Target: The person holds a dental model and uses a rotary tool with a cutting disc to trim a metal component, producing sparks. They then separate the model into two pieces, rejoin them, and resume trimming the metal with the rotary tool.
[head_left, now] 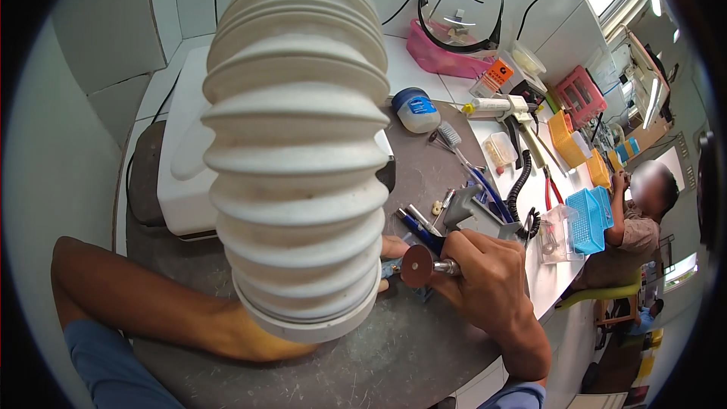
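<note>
My right hand is wrapped round a rotary handpiece, whose metal nose carries a flat brown cutting disc. Just left of the disc, the fingertips of my left hand pinch a small bluish piece that I cannot make out. The rest of that hand is hidden behind a wide, ribbed white hose, which fills the middle of the view. Close beyond my hands lie a dark blue pen-like tool and a grey stand.
On the grey worktop stand a jar with a blue lid and a brush. A white machine is at left. Further right are red-handled pliers, a blue basket and a seated person.
</note>
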{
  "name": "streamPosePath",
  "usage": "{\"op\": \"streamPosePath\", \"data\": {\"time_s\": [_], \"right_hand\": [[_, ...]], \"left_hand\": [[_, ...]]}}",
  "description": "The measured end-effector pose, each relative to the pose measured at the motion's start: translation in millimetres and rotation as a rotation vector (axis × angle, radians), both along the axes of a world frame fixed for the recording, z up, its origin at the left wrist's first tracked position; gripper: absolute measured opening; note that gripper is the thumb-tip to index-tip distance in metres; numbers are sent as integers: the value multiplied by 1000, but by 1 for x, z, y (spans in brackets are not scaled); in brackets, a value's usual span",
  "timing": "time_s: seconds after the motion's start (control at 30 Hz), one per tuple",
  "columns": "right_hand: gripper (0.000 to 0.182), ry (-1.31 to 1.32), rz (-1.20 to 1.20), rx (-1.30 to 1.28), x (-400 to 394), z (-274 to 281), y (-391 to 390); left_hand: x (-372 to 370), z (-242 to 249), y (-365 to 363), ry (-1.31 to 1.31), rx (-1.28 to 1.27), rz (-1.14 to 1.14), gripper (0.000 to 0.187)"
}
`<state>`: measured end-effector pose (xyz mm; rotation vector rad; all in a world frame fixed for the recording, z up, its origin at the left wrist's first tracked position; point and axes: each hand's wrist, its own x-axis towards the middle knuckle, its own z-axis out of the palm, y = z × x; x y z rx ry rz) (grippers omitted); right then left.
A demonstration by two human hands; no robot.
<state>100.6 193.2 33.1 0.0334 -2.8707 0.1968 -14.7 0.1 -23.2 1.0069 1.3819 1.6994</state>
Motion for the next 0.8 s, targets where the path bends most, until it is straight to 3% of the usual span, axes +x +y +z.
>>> {"op": "streamPosePath", "data": {"time_s": [0.07,0.17,0.67,0.8], "right_hand": [[36,-7,-2,-6,0,0,0],[35,-8,10,-2,0,1,-1],[36,34,115,77,-3,-2,3],[34,-9,37,-4,-1,1,-2]], "left_hand": [[-2,2,-1,205,-55,1,29],[-2,7,-2,292,-91,6,29],[0,-15,-8,282,-157,16,27],[1,-14,-7,248,-133,26,28]]}}
